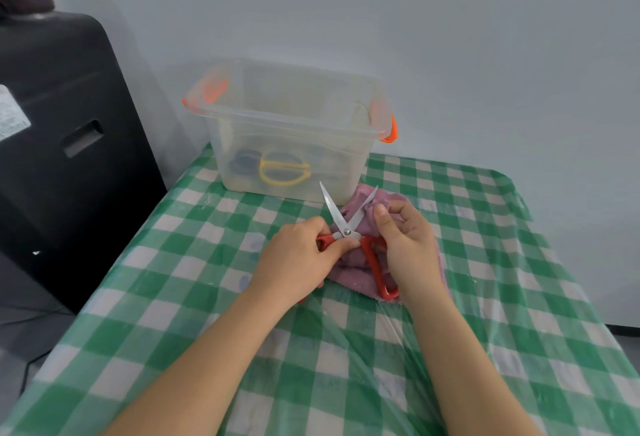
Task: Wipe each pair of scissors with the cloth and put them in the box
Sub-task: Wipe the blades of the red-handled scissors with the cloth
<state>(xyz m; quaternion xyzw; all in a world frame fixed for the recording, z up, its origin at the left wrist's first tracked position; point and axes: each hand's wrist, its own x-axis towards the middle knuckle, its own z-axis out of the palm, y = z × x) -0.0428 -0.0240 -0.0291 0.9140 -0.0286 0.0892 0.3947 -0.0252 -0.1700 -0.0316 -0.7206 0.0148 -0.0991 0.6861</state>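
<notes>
Red scissors (346, 228) w/ cloth (356, 255), both hands.

Shiny metal scissors (346, 217), fuzzy cloth (356, 259), translucent plastic box (287, 134)

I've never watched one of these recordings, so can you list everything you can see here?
red-handled scissors: one, blades open, held over the cloth
cloth: one, purple, on the table before the box
box: one, clear with orange latches, far end of the table
yellow-handled scissors: one, inside the box
blue-handled scissors: one, blurred, inside the box
tablecloth: one, green and white check, covering the table
black case: one, left of the table
left hand: grips a red handle
right hand: pinches cloth against a blade
</notes>
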